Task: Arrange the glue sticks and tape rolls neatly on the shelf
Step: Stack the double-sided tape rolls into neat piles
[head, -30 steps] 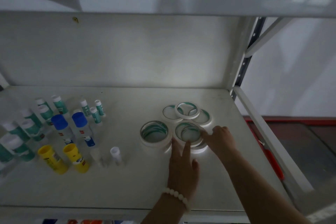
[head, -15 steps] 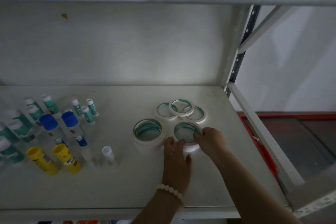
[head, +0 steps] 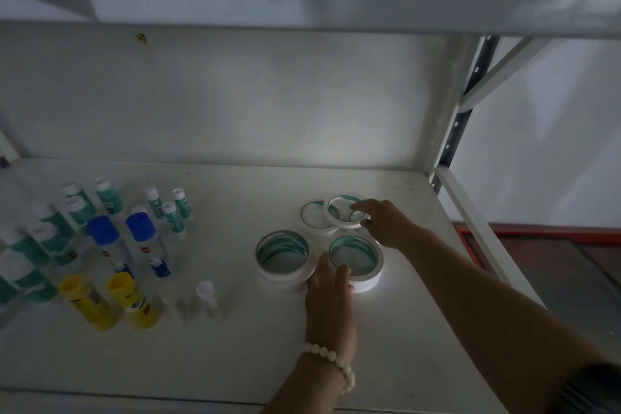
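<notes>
Tape rolls (head: 285, 274) at my fingertips, dim white shelf (head: 235, 346).
Left hand (head: 331, 299), fingers straight, between two thick rolls; right hand (head: 386, 222) on thin roll (head: 337, 224) beyond, grip unclear. Glue sticks (head: 100, 235) well left.

- White shelf (head: 235, 346), dimly lit.
- Left: glue sticks (head: 109, 197) standing upright, teal-labelled at the back, then blue-capped ones (head: 102, 235), with yellow ones (head: 87, 301) in front.
- Near the middle: small white tubes (head: 205, 292), perhaps glue too.
- Right: two wide tape rolls (head: 284, 257) side by side, with thin tape rolls (head: 316, 215) overlapping behind them.
</notes>
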